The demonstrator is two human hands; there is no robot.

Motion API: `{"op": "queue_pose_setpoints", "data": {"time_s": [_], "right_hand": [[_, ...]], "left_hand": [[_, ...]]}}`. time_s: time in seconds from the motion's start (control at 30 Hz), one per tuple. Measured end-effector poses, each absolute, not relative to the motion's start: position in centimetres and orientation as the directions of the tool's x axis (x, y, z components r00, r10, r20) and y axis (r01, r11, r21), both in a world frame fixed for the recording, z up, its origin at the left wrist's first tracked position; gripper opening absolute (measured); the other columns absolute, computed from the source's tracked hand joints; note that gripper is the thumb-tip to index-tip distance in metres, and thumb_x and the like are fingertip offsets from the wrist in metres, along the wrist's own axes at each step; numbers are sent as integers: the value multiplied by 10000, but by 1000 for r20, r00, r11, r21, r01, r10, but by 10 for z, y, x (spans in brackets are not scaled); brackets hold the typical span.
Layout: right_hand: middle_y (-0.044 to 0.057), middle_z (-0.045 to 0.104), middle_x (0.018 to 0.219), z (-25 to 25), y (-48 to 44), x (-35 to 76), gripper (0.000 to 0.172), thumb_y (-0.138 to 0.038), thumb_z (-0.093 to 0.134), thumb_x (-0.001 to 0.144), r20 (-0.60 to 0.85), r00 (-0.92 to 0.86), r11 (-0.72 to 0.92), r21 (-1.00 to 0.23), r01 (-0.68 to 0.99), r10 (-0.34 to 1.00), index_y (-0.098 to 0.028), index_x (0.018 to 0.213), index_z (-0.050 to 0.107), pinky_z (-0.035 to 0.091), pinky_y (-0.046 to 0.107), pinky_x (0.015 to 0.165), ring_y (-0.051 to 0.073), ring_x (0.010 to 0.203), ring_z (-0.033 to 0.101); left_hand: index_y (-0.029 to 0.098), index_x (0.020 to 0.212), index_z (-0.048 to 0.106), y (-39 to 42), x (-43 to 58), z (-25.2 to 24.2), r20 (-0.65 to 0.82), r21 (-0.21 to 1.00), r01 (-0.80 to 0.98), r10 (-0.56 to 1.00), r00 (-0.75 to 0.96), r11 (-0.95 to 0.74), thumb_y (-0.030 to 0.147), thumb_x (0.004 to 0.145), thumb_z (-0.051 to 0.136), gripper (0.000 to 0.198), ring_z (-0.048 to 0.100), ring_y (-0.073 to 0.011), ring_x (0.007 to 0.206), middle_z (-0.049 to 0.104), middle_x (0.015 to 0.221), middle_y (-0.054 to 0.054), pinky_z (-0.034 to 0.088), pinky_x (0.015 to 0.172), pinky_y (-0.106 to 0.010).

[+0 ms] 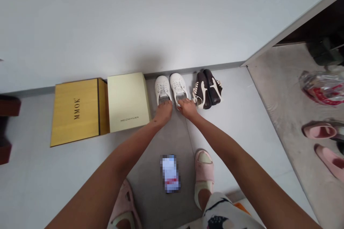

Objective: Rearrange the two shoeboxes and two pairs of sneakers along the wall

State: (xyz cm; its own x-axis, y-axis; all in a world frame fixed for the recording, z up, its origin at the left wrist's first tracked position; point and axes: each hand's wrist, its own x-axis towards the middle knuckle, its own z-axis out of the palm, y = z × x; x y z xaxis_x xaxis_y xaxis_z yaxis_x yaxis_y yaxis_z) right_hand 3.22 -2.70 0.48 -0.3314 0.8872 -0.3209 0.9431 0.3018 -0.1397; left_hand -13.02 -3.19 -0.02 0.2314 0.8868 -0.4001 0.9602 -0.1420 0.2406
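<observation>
Two white sneakers stand side by side on the floor against the wall, toes toward it. My left hand (163, 111) is closed on the heel of the left white sneaker (162, 85). At the heel of the right white sneaker (177, 83), my right hand (187, 107) has its fingers bent over the collar. Both hands cover the backs of the shoes. Just right of them sits a pair of dark brown sneakers (211, 87) with cream laces and stripes, one leaning against the other.
A cream shoebox (129, 102) and a yellow shoebox (76, 112) lie left of the sneakers by the wall (161, 18). A phone (170, 173) rests between my pink slippers (204, 170). At the right are more pink slippers (321, 130) and a clear plastic bag (322, 87).
</observation>
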Motion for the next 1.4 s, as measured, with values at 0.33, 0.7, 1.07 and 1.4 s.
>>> {"op": "queue_pose_setpoints", "data": {"time_s": [0.33,0.7,1.07,1.4], "right_hand": [[162,703,1240,-1,-27,31,254,-317,509,1032,-314,-316,275,-168,947,895,-176,1196,641,446,368,938,303,1205,572],[153,697,1168,5,-38,138,288,-340,482,993,40,-74,84,-470,879,996,-173,1138,666,459,441,1036,311,1123,600],[132,661,1248,-37,-15,250,599,-400,789,718,-273,259,-367,-497,787,926,-181,1241,597,496,434,1029,306,1170,623],[63,673,914,-19,-18,246,353,-428,739,841,-157,219,-260,-329,908,963,-211,1091,618,506,388,815,262,870,630]], "left_hand": [[80,1315,561,-29,-132,2,-427,158,972,875,228,-175,127,964,437,375,635,-316,1224,678,1245,-230,453,1014,-365],[122,1304,552,-41,-94,47,-328,304,911,867,375,-279,289,982,546,363,620,-310,1221,664,1242,-193,469,1035,-408],[91,1343,560,-26,33,-23,-466,609,788,845,263,90,350,887,737,554,607,-310,1299,649,1347,-228,473,1036,-364],[153,1213,668,-16,48,-13,-382,516,845,846,372,-138,358,978,625,315,696,-303,1149,763,1082,-149,500,986,-380]]}}
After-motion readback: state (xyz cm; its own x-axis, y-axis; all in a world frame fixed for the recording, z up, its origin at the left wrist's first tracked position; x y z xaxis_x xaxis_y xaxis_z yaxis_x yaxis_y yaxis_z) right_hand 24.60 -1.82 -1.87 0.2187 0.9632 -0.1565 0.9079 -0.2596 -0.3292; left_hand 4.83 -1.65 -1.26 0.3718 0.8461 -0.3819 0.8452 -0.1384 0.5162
